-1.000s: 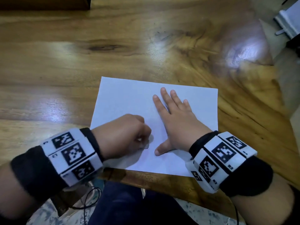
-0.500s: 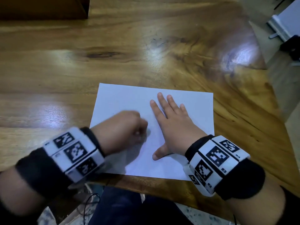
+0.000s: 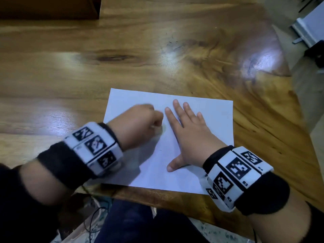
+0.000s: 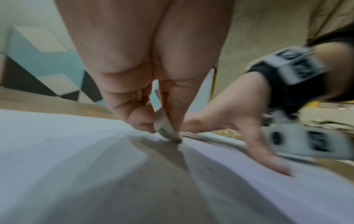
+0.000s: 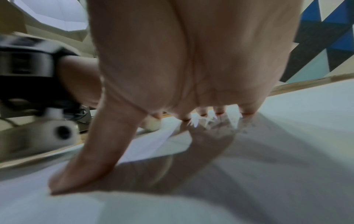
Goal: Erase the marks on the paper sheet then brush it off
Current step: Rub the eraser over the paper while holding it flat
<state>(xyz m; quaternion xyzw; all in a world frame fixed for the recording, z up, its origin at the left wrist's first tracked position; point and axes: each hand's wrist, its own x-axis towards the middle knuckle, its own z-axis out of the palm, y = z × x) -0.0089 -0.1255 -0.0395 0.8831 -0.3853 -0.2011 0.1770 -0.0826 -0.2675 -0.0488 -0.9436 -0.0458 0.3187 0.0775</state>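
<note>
The left hand [image 4: 145,84] has its grip clamped on one small eraser [image 4: 165,127], pinched between thumb and fingers, its dirty tip touching the paper sheet [image 3: 206,109]. The right hand [image 3: 189,132] lies flat on the sheet, fingers straight and spread, grip apart, holding nothing. There is one sheet, near the front edge of the wooden tabletop [image 3: 87,67]. I judge the sheet light, thin and easy to wrinkle or slide, so it needs pressing down close to the eraser. The eraser looks soft and light. I see no clear marks.
</note>
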